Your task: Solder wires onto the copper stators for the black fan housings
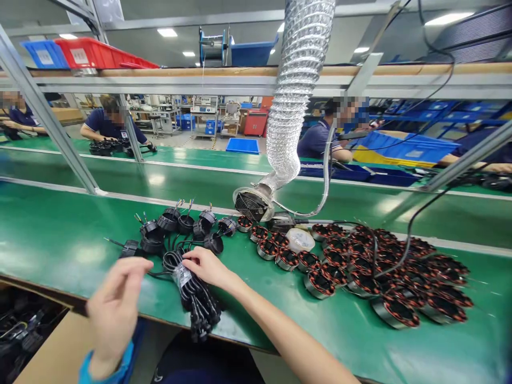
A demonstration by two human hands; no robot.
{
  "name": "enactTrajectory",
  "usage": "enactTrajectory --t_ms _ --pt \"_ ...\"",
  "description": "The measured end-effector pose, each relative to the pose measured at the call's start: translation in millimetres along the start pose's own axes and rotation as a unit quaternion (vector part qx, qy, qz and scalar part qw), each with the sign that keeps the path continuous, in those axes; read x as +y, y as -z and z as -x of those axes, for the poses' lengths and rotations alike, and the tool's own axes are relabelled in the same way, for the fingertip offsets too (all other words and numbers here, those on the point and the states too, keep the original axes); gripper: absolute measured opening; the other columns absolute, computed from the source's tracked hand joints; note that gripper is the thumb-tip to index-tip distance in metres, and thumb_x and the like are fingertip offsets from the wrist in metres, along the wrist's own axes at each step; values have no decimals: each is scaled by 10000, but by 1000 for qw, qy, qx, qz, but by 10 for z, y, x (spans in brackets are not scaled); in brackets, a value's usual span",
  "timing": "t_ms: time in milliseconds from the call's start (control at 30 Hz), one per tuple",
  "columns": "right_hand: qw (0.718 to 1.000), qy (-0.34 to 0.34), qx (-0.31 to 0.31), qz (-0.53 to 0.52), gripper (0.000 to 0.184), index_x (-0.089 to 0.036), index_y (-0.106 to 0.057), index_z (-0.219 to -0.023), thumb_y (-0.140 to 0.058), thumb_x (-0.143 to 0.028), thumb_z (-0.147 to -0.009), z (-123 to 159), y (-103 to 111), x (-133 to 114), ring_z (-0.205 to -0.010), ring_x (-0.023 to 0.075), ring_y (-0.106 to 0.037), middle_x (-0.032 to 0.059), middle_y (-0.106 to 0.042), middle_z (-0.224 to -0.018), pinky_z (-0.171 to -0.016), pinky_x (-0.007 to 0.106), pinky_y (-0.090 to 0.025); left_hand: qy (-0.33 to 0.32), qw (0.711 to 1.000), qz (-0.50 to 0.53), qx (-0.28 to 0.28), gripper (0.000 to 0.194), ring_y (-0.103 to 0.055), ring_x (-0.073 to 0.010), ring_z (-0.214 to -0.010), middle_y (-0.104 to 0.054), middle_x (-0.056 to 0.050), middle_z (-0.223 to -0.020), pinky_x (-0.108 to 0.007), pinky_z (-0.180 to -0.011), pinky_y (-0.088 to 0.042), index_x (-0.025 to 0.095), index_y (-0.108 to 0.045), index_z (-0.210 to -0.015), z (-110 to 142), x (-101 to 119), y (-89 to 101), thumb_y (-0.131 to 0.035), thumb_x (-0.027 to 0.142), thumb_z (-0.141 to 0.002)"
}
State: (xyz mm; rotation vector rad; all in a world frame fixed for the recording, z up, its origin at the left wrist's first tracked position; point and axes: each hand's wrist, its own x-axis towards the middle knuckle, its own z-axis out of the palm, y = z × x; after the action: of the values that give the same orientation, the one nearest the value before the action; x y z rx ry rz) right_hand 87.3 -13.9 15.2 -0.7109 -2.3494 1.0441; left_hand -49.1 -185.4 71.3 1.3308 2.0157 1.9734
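Left hand (116, 306): raised at the front edge of the workbench (100, 200), left of centre; released, fingers loosely curved, blurred.
Right hand (210, 266): thumb and fingertips touching the upper part of the cable bundle (196, 298); firmness of grip cannot be told.
Cable bundle: black, plastic-wrapped, lower end at the front edge.
Black housings (152, 242): grouped behind the bundle, wires protruding.
Wound rings (362, 282): spread towards the right edge.
Duct (286, 106): hanging near the rear edge.

Glossy green tabletop (248, 298) — crinkled, shiny metallic duct (294, 90) — matt black cables (196, 293).
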Motion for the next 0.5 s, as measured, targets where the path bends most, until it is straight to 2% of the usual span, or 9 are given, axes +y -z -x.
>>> enactTrajectory --t_ms 67,133,233,367,433,500 --pt "999 -19 -31 -16 141 -140 -762 -907 -652 -217 -861 -94 -1 32 -586 107 -492 -9 -592 -649 -561 215 -359 101 994 34 -10 323 -654 -189 -744 -704 -51 -809 -277 -694 -565 168 -689 -800 211 -308 -97 -641 487 -814" --pt "998 -35 -50 -28 117 -119 -754 -820 -662 -189 -842 -158 8 67 -546 96 -479 -14 -605 -617 -523 205 -339 207 976 69 -8 368 -654 -191 -689 -713 -61 -780 -271 -642 -563 155 -690 -819 443 -633 -151 -673 519 -770" --pt "998 -29 -57 -18 92 -114 -727 -746 -674 -146 -814 -200 41 75 -556 92 -487 -14 -611 -629 -526 197 -342 266 961 67 -42 430 -663 -208 -734 -725 -86 -831 -280 -682 -569 141 -704 -864 687 -937 -133 -702 549 -730" --pt "998 17 -49 34 98 -135 -679 -739 -645 -113 -828 -169 97 -10 -620 99 -488 -12 -579 -697 -599 210 -354 267 959 52 -77 470 -659 -215 -733 -717 -89 -807 -290 -691 -571 137 -711 -874 734 -949 -96 -691 582 -726" --pt "991 73 -37 110 98 -148 -654 -773 -617 -114 -857 -133 116 -64 -661 113 -493 0 -571 -755 -635 229 -352 259 961 47 -79 480 -655 -213 -722 -712 -87 -789 -287 -676 -567 136 -711 -871 711 -904 -119 -672 595 -737" --pt "972 131 -27 195 118 -158 -627 -793 -576 -124 -894 -98 123 -110 -694 135 -501 16 -562 -786 -661 257 -348 251 963 42 -85 480 -652 -209 -714 -708 -81 -776 -283 -670 -561 138 -708 -872 702 -877 -157 -664 598 -745"
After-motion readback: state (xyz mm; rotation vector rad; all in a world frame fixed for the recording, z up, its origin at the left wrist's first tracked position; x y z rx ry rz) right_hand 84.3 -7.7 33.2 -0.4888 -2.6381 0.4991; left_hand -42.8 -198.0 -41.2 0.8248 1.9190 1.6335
